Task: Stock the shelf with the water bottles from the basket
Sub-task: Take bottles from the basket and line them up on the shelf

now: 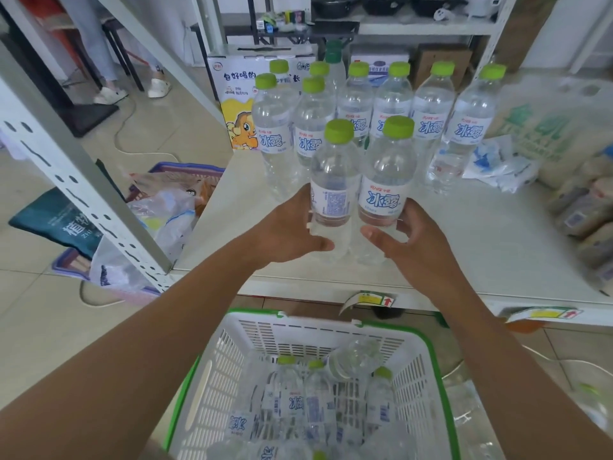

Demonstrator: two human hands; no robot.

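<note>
Fingers gripping two bottles, bottle row close behind, bags right.

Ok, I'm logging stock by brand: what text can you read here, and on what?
"冰露": the water bottle at front right, and those behind it.
"好喝的": the carton behind them.
"ZHI": the dark green bag at the left.
Too small or blurred: the shelf tags, the labels' fine print.

Both bare arms stretch forward. The left hand curls around the left water bottle, the right hand around the right water bottle.
</note>
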